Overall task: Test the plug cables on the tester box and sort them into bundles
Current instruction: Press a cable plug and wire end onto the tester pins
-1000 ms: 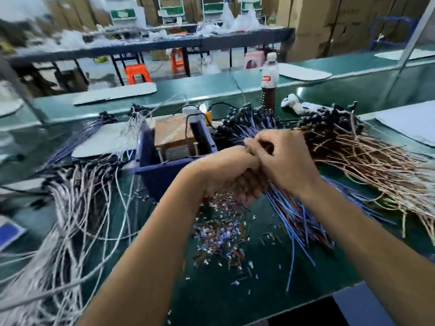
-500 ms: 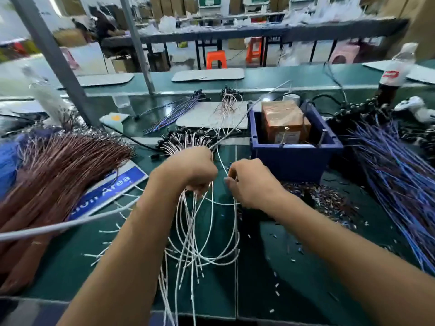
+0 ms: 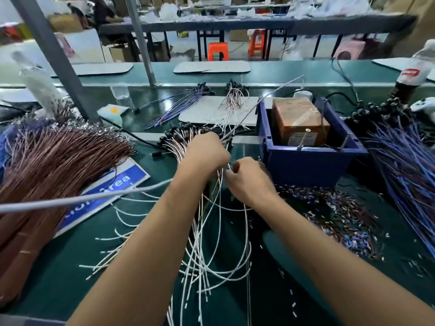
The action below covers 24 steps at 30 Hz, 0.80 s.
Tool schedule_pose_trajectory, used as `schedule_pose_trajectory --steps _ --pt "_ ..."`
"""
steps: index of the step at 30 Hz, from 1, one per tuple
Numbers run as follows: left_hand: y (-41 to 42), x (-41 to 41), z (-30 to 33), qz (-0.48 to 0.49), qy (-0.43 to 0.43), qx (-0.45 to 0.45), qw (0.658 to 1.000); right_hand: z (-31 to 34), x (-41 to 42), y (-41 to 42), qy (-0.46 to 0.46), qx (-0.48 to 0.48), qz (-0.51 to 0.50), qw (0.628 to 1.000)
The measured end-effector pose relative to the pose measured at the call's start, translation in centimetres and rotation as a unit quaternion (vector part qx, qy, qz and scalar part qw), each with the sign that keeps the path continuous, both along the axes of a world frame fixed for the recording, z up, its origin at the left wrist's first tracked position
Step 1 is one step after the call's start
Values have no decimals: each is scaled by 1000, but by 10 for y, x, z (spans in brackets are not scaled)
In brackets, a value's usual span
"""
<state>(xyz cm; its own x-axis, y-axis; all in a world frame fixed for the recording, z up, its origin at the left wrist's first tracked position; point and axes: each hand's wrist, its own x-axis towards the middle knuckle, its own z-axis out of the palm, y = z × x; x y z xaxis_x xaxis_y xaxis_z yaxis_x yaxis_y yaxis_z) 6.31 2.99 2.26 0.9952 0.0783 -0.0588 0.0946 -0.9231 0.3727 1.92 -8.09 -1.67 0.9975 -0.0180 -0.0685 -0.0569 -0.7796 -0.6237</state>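
My left hand (image 3: 204,154) grips a bundle of white plug cables (image 3: 207,245) near their black plugs, at the middle of the green bench. The loose white ends fan out toward me between my forearms. My right hand (image 3: 249,182) is just right of the left, fingers curled and pinching cables in the same bundle. The tester box (image 3: 299,123), brown and taped, sits in a blue bin (image 3: 306,161) right behind my right hand. A large brown cable bundle (image 3: 54,165) lies at the left and a blue cable bundle (image 3: 404,161) at the right.
Small blue (image 3: 179,107) and white (image 3: 235,97) cable bundles lie farther back by a white mat (image 3: 207,114). Cut wire scraps (image 3: 339,215) litter the bench right of my right arm. A blue label sign (image 3: 113,191), a grey cord (image 3: 82,198), metal posts (image 3: 51,55) and a bottle (image 3: 409,78) stand around.
My view swung left from the blue and brown bundles at the right to the white cables. Both hands now hold the white bundle, slightly farther forward than half a second ago.
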Motion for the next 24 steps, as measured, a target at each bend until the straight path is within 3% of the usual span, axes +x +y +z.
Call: schedule_pose_trajectory --steps 10,18,21,24 --pt "-21 25 -30 -43 -57 75 995 2 -14 -7 57 -115 140 982" --pt "-30 16 -27 -1 -39 157 987 -1 -16 -14 41 -44 135 989" --pt "-30 12 -24 -8 -53 129 990 -4 -17 -13 27 -39 125 991" --pt "-29 10 -18 21 -64 -6 998 -7 -19 -12 12 -13 93 996"
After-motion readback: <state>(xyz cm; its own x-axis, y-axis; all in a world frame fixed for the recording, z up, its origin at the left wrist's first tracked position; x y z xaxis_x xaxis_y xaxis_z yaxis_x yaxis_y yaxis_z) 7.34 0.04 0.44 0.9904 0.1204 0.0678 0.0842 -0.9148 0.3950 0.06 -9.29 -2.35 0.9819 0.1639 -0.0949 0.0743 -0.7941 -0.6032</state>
